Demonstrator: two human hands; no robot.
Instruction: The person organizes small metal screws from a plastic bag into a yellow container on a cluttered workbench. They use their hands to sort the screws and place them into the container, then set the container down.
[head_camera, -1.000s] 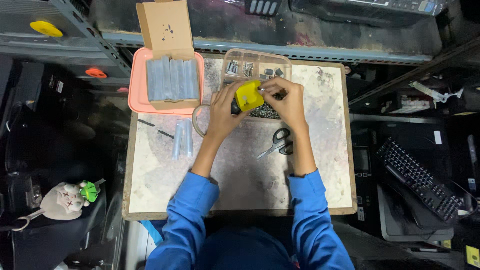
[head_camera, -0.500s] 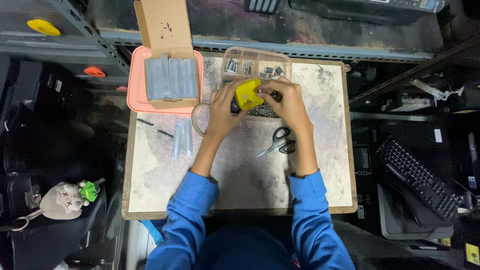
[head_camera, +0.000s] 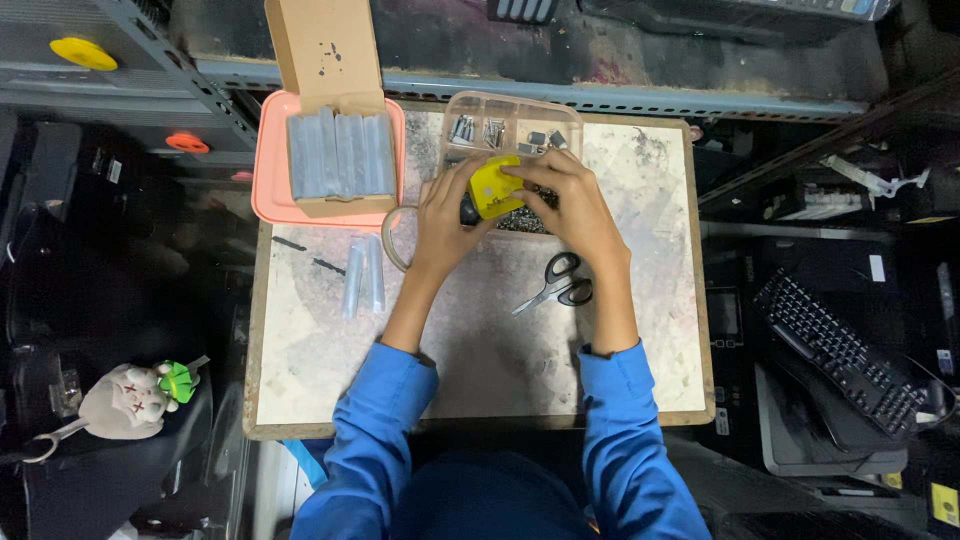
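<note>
Yellow part (head_camera: 495, 187) sits gripped between both hands, left (head_camera: 447, 215) and right (head_camera: 570, 200).

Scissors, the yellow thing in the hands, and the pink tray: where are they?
scissors (head_camera: 556, 282): head view, near the pivot.
yellow thing (head_camera: 493, 187): head view, its top face between both hands.
pink tray (head_camera: 268, 170): head view, left rim.

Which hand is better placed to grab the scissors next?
Right, probably. The scissors lie on the table just below the right hand, beside that forearm. The left hand sits farther over, and both hands grip the yellow part, so one must let go first.
</note>
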